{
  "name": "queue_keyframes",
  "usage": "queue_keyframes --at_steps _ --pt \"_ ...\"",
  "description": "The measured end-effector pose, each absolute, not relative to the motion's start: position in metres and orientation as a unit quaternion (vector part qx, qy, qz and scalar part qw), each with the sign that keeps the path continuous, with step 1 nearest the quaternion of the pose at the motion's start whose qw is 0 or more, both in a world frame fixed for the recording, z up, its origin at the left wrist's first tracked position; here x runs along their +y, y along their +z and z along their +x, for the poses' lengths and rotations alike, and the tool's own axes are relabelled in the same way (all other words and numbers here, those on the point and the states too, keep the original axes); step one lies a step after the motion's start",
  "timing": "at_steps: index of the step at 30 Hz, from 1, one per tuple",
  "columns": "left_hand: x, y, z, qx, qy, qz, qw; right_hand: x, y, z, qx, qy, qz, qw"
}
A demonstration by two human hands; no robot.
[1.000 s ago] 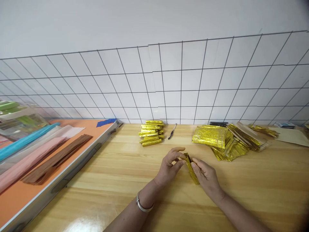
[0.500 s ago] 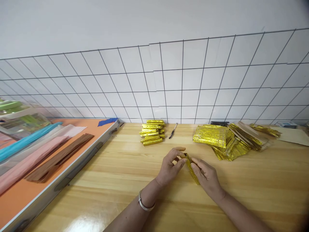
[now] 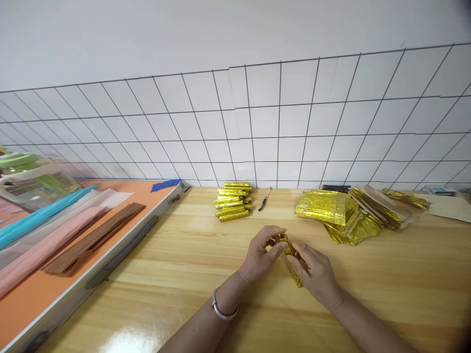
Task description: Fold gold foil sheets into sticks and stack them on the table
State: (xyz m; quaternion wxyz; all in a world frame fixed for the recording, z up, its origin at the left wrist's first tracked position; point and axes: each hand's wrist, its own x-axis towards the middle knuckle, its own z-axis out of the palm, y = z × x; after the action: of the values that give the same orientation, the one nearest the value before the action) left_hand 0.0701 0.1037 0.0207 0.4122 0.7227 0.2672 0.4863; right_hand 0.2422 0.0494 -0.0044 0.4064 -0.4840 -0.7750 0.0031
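Observation:
Between my hands, a narrow folded strip of shiny gold foil (image 3: 296, 277) slants over the wooden table. My left hand (image 3: 262, 252) pinches its far end with thumb and fingers; a bangle circles that wrist. My right hand (image 3: 315, 269) grips the strip along its right side, thumb on top, and hides part of it. Beyond my left hand lies a pile of rolled gold foil pieces (image 3: 232, 202). To the far right of my hands is a stack of flat gold foil packets (image 3: 321, 207), with more foil fanned out beneath.
A pen (image 3: 265, 199) lies between the two gold piles. At left, an orange board (image 3: 121, 193) with a raised edge carries brown (image 3: 96, 238), pink and blue crepe paper rolls, plus a clear container with a green lid (image 3: 18, 160). Tan card (image 3: 451, 207) lies at far right.
My fingers have shifted slightly on the foil strip, and its near end has moved a little toward me. Both hands keep hold of it; the piles look unchanged.

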Motion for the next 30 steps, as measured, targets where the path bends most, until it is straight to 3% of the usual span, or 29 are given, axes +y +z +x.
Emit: queue_keyframes --at_steps 9,16,22,30 --pt "0.105 0.017 0.069 0.262 0.464 0.697 0.479 0.05 -0.007 0.242 -0.776 -0.005 -0.478 0.412" --pt "0.12 0.006 0.066 0.325 0.539 0.542 0.557 0.061 -0.005 0.254 -0.73 0.014 -0.53 0.432" --pt "0.139 -0.004 0.054 0.358 0.513 0.564 0.538 0.071 -0.012 0.266 -0.646 0.112 -0.576 0.488" --pt "0.151 -0.014 0.034 0.393 0.394 0.725 0.407 0.078 -0.021 0.277 -0.684 0.122 -0.573 0.435"
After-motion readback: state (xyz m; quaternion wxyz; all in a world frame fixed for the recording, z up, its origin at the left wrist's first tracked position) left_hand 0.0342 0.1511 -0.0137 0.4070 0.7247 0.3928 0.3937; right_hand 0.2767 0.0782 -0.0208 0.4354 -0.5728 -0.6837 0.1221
